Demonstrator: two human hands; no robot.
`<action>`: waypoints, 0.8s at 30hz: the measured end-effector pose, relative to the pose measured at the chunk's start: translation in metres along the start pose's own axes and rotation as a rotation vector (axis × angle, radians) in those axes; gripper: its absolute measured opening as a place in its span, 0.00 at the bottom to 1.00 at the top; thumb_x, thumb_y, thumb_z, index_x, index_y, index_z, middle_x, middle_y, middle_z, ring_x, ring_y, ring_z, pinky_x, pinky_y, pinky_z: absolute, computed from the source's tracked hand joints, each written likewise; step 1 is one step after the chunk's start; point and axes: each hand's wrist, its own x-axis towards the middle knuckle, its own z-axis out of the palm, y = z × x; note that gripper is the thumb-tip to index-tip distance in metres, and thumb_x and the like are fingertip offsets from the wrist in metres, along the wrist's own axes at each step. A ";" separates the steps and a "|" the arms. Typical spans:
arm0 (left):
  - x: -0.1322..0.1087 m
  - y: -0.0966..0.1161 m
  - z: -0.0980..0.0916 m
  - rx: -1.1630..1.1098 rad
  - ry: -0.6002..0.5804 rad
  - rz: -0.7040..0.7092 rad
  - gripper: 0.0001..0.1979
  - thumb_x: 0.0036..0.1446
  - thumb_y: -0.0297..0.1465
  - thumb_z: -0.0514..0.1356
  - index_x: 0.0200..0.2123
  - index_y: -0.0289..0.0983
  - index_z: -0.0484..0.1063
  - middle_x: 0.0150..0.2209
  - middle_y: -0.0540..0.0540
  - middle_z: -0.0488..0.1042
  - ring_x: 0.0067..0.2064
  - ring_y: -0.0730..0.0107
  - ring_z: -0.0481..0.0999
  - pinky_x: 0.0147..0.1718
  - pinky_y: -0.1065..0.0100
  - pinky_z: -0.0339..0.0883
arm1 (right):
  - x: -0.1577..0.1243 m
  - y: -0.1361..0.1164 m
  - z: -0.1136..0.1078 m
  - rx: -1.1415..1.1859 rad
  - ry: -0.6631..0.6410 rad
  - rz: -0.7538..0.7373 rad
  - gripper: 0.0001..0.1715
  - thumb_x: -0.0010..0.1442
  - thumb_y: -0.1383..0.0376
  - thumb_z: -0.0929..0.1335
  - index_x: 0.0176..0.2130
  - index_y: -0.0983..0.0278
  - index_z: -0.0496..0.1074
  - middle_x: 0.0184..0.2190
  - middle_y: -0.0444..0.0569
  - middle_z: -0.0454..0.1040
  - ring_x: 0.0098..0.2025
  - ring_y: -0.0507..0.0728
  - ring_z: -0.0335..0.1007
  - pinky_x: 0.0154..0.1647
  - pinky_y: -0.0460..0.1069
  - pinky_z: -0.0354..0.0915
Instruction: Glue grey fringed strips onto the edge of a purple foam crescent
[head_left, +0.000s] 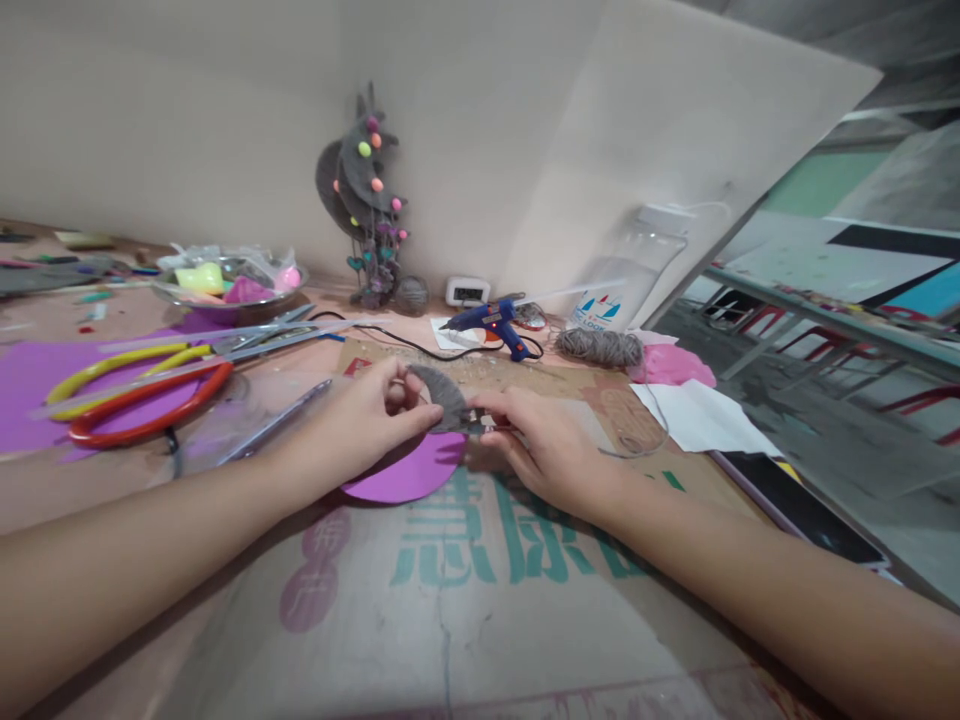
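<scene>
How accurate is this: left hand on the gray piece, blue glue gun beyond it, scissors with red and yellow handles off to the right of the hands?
One error: the scissors with red and yellow handles lie to the left, as the head view shows. The rest stands: left hand on the gray piece, blue glue gun beyond it.

Your two bare forearms reach in from the lower corners and slant toward each other, the left forearm (165,535) rising to the right, the right forearm (750,575) rising to the left. Your left hand (371,420) has its fingers curled inward, the thumb stretched toward the right below them, closed in a pinch. Your right hand (555,450) faces it, just beside but apart, index finger pointing left and thumb beneath, the fingertips bunched close. Both wrists look nearly straight, in line with the forearms.
</scene>
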 end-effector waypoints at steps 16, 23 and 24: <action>-0.004 0.008 -0.004 0.033 -0.207 0.086 0.10 0.55 0.37 0.57 0.34 0.39 0.75 0.32 0.51 0.77 0.34 0.70 0.73 0.32 0.72 0.64 | 0.002 0.001 0.002 -0.128 -0.029 0.065 0.16 0.64 0.65 0.61 0.49 0.70 0.69 0.35 0.53 0.72 0.37 0.57 0.67 0.36 0.51 0.63; -0.005 0.005 -0.003 0.034 -0.168 0.047 0.15 0.59 0.41 0.53 0.28 0.37 0.69 0.25 0.53 0.71 0.27 0.73 0.68 0.25 0.73 0.59 | 0.001 0.002 0.002 -0.006 0.003 0.206 0.14 0.64 0.64 0.61 0.48 0.66 0.66 0.35 0.50 0.72 0.34 0.55 0.67 0.34 0.48 0.62; -0.006 0.006 -0.003 0.032 -0.168 0.052 0.15 0.60 0.41 0.52 0.28 0.37 0.69 0.26 0.52 0.72 0.28 0.72 0.69 0.27 0.72 0.60 | 0.000 0.002 0.001 0.024 0.007 0.256 0.12 0.63 0.64 0.62 0.46 0.65 0.65 0.33 0.48 0.72 0.32 0.54 0.66 0.32 0.47 0.61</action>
